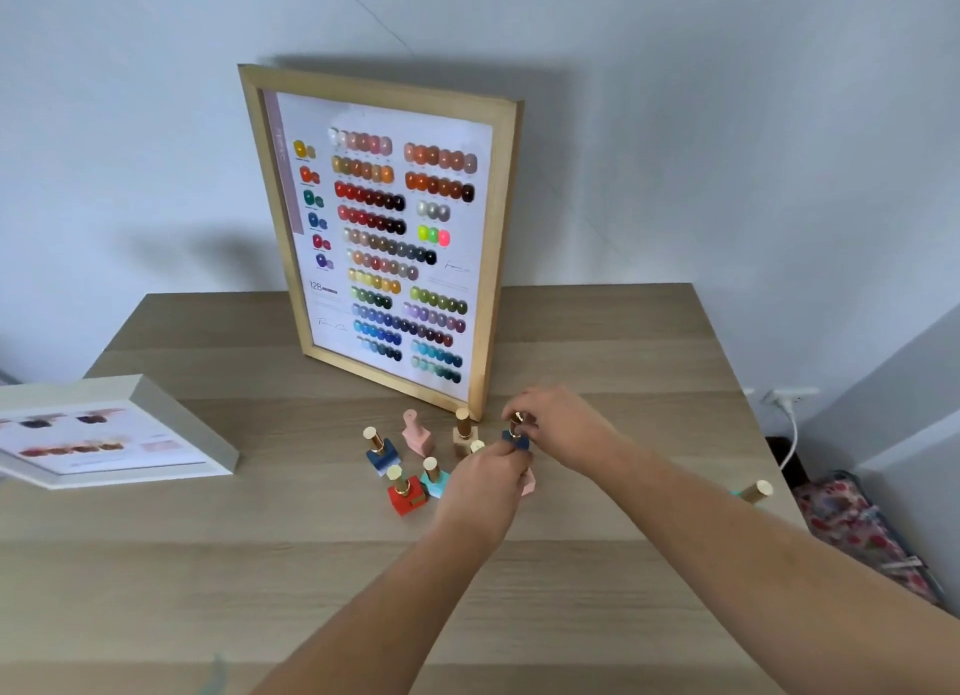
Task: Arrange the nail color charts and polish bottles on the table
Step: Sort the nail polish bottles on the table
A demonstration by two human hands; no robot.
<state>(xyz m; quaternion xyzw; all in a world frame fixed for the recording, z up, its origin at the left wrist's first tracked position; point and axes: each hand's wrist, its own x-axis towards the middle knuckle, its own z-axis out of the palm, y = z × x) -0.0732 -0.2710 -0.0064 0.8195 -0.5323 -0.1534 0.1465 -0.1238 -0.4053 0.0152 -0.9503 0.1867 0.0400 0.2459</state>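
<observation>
A wood-framed nail color chart stands upright, leaning on the wall. A white-framed chart lies at the table's left edge. Several polish bottles cluster in front: a blue one, an all-pink one, a beige one, a red one and a teal one. My right hand pinches the gold cap of a dark blue bottle. My left hand touches that bottle's base and hides a pink bottle.
The wooden table meets a white wall. A gold-capped bottle lies near the right edge beside my right forearm. Past that edge are a wall socket with a white cable and floral fabric on the floor.
</observation>
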